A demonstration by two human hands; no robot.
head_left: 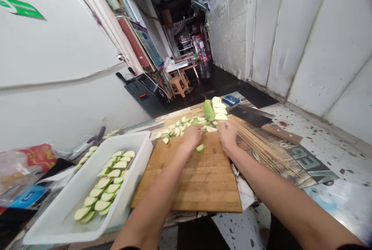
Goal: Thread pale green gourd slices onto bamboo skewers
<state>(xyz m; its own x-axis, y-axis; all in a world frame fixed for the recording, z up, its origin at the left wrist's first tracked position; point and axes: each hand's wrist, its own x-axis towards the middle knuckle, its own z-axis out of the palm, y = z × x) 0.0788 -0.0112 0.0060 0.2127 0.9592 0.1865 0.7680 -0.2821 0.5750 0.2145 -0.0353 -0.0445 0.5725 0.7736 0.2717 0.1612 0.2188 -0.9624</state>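
My left hand [192, 135] is at the far edge of the wooden cutting board [203, 180], fingers curled down among pieces of cut green squash [178, 129]. Across from it, my right hand [227, 133] is closed at the board's far right corner, just below several larger squash slices [221, 110]. What either hand grips is too small or hidden to make out. One small squash piece [200, 148] lies on the board between my wrists. Behind the hands rests an uncut length of squash [208, 110].
A white plastic tray [113, 228] on the left holds rows of skewered squash slices [103, 193]. Bamboo skewers [261, 147] lie right of the board. Beyond them is a cleaver with a wooden handle [281, 133]. A blue box [231, 100] sits at the table's far edge.
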